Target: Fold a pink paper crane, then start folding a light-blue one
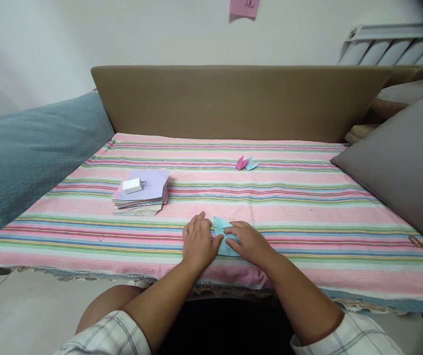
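A small sheet of light blue paper (220, 225) lies folded on the striped cloth, between my hands. My left hand (197, 241) rests flat on the cloth at the paper's left edge, fingers stretched out and the thumb tip touching the paper. From the right, my right hand (247, 240) reaches over the sheet. Its thumb and forefinger are apart and press on the paper; the other fingers are partly hidden. Part of the sheet is covered by the right hand. Farther back lie two small folded paper pieces, one magenta (240, 163) and one light blue (251, 164), touching each other.
A stack of coloured paper (156, 186) sits to the left, with a white plug adapter (132, 186) on top. A brown board (233, 103) stands along the back. Grey cushion (400, 158) at right, blue padded armrest (41, 148) at left. A small brownish item (416, 241) lies at far right.
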`<state>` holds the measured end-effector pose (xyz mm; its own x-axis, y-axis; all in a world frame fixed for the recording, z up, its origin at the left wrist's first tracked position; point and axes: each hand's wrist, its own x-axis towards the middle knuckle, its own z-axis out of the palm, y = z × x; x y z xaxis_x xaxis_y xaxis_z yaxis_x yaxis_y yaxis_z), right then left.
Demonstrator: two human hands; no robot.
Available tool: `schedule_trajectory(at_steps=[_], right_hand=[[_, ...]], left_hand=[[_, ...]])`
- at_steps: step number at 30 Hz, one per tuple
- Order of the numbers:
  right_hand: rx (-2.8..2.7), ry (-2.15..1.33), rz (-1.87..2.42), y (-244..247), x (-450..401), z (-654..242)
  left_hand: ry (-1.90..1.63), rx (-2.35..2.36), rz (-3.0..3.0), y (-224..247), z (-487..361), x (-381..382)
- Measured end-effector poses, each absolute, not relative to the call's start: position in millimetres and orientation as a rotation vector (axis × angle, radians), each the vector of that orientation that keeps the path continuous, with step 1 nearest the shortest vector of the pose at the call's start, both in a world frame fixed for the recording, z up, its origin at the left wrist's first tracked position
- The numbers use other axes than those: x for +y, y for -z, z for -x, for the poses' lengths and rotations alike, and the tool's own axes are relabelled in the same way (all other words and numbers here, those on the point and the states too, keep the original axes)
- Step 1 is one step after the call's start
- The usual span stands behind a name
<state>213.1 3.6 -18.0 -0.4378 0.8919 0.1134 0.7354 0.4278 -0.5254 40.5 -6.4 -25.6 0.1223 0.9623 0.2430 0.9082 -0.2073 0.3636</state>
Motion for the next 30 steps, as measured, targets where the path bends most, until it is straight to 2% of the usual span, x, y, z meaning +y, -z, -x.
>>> schedule_trajectory(at_steps=[30], right_hand=[[-2.226, -0.598, 1.461, 12.5, 2.1, -206.8]], left_hand=[[-0.638, 1.871, -2.243, 25.6, -39.3, -5.7]])
